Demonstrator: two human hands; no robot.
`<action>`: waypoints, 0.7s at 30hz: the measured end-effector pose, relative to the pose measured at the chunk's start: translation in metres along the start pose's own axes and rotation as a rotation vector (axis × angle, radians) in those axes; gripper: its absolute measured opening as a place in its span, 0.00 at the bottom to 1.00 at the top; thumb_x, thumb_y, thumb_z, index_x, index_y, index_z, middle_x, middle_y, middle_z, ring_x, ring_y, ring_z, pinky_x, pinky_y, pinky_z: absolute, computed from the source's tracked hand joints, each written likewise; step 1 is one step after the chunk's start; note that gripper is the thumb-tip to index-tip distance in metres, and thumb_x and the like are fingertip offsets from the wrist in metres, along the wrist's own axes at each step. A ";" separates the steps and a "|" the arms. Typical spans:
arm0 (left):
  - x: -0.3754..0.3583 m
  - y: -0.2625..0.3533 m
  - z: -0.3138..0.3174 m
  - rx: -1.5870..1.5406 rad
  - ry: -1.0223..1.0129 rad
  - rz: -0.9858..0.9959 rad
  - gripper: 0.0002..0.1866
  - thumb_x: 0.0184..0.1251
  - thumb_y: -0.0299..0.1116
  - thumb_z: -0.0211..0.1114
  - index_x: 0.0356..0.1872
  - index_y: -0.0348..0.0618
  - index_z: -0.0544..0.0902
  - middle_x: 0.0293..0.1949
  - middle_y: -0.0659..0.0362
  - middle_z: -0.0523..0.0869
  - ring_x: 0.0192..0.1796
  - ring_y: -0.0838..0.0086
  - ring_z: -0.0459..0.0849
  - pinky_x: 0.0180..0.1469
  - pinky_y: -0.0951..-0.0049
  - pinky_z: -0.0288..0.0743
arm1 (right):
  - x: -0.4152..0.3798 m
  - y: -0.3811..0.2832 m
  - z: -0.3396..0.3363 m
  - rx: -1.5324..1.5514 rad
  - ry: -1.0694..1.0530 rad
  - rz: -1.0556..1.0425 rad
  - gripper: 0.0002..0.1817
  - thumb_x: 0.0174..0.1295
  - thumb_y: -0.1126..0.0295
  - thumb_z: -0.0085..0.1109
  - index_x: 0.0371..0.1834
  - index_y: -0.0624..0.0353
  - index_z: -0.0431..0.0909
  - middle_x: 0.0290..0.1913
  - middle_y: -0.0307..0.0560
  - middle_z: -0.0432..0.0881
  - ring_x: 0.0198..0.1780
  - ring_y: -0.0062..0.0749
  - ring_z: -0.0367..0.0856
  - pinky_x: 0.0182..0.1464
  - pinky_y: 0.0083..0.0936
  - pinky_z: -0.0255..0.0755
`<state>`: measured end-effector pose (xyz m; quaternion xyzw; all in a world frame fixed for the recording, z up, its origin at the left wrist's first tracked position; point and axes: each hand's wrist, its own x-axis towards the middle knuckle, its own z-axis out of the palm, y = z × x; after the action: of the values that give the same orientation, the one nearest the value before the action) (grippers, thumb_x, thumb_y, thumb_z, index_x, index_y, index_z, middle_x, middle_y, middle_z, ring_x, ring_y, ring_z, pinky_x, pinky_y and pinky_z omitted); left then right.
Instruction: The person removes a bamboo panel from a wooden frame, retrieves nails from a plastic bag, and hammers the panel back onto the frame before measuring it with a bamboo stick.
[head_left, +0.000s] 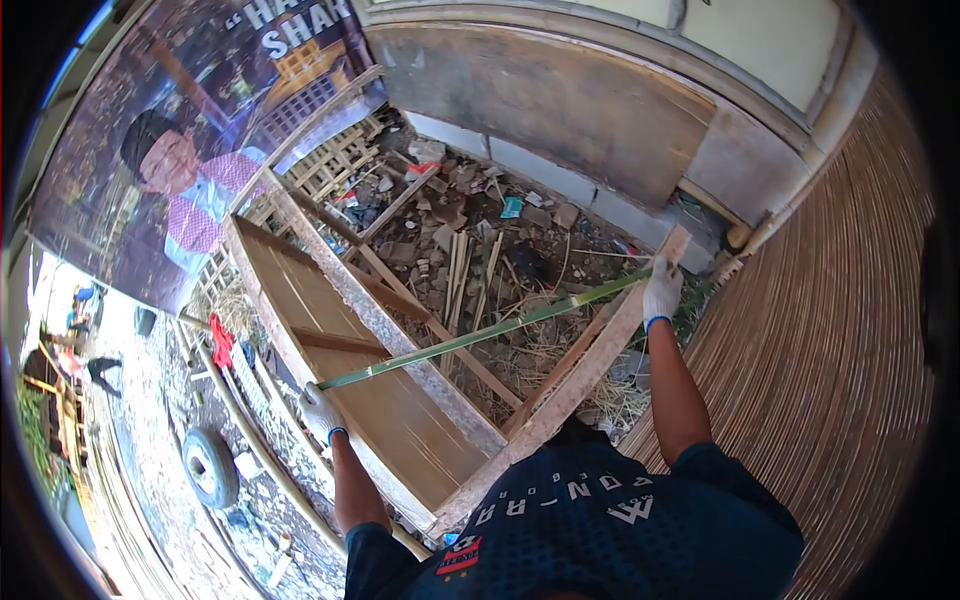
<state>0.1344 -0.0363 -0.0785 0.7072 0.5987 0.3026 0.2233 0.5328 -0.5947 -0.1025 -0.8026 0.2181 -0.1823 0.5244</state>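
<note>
A long green bamboo strip (pixel 480 337) stretches slantwise across the wooden frame (pixel 380 315). My left hand (pixel 320 412), in a white glove, is closed on the strip's near-left end, right over the frame's outer beam. At the other end my right hand (pixel 662 293), also gloved, grips the strip close to the tip of the frame's right-hand beam (pixel 590 368). Beneath the strip, a brown panel (pixel 400 410) fills the left bay of the frame.
Rubble (pixel 450 215) and loose bamboo pieces litter the ground behind the frame. A woven bamboo wall (pixel 800 330) stands on the right, a wooden panel wall (pixel 550 110) at the back. To the left are a printed banner (pixel 110 220), a tyre (pixel 210 467) and bamboo poles (pixel 265 455).
</note>
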 end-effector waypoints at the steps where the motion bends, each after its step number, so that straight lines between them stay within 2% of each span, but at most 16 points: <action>1: 0.000 0.002 0.000 -0.006 0.002 -0.007 0.32 0.77 0.57 0.54 0.54 0.32 0.84 0.50 0.38 0.87 0.53 0.42 0.84 0.58 0.50 0.73 | -0.002 -0.005 -0.001 0.042 0.004 -0.006 0.37 0.71 0.43 0.60 0.64 0.71 0.74 0.62 0.69 0.77 0.62 0.57 0.79 0.64 0.42 0.71; 5: -0.005 0.013 -0.007 0.030 -0.033 -0.023 0.29 0.77 0.56 0.52 0.49 0.35 0.85 0.47 0.38 0.87 0.50 0.38 0.83 0.55 0.47 0.73 | -0.007 -0.020 -0.005 0.181 -0.077 0.109 0.40 0.74 0.49 0.61 0.74 0.72 0.60 0.71 0.65 0.72 0.70 0.46 0.75 0.69 0.34 0.68; 6: -0.005 0.014 -0.007 0.082 -0.016 -0.019 0.30 0.78 0.56 0.52 0.48 0.34 0.85 0.45 0.38 0.88 0.48 0.39 0.84 0.54 0.48 0.74 | -0.010 -0.024 -0.009 0.173 -0.102 0.120 0.40 0.75 0.49 0.60 0.76 0.71 0.59 0.73 0.65 0.71 0.71 0.48 0.74 0.71 0.34 0.66; 9: -0.002 0.007 0.000 0.049 0.050 0.037 0.29 0.78 0.55 0.51 0.46 0.35 0.86 0.43 0.39 0.88 0.47 0.43 0.85 0.53 0.50 0.75 | -0.004 -0.013 -0.008 0.148 -0.139 0.100 0.41 0.76 0.49 0.59 0.78 0.69 0.57 0.73 0.63 0.71 0.72 0.48 0.74 0.71 0.34 0.65; 15: 0.003 0.003 0.001 0.126 -0.006 -0.041 0.27 0.80 0.53 0.50 0.47 0.37 0.87 0.40 0.41 0.88 0.42 0.46 0.85 0.49 0.53 0.76 | -0.006 -0.016 -0.007 0.172 -0.116 0.084 0.41 0.75 0.47 0.59 0.77 0.70 0.61 0.71 0.62 0.73 0.69 0.48 0.75 0.71 0.34 0.66; 18: 0.003 0.009 0.003 0.191 0.026 -0.049 0.29 0.79 0.56 0.49 0.45 0.38 0.88 0.39 0.41 0.89 0.42 0.43 0.86 0.48 0.49 0.77 | -0.008 -0.020 -0.008 0.172 -0.120 0.091 0.40 0.74 0.47 0.60 0.75 0.72 0.64 0.69 0.62 0.75 0.67 0.48 0.77 0.69 0.34 0.67; 21: 0.003 0.003 0.005 0.264 0.051 -0.066 0.33 0.78 0.61 0.48 0.45 0.39 0.89 0.40 0.39 0.90 0.44 0.40 0.87 0.49 0.45 0.77 | -0.011 -0.028 -0.011 0.150 -0.149 0.115 0.47 0.74 0.39 0.57 0.76 0.75 0.60 0.73 0.69 0.70 0.72 0.55 0.72 0.72 0.39 0.65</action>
<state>0.1404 -0.0334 -0.0793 0.7023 0.6618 0.2315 0.1232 0.5226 -0.5873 -0.0729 -0.7588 0.2098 -0.1074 0.6072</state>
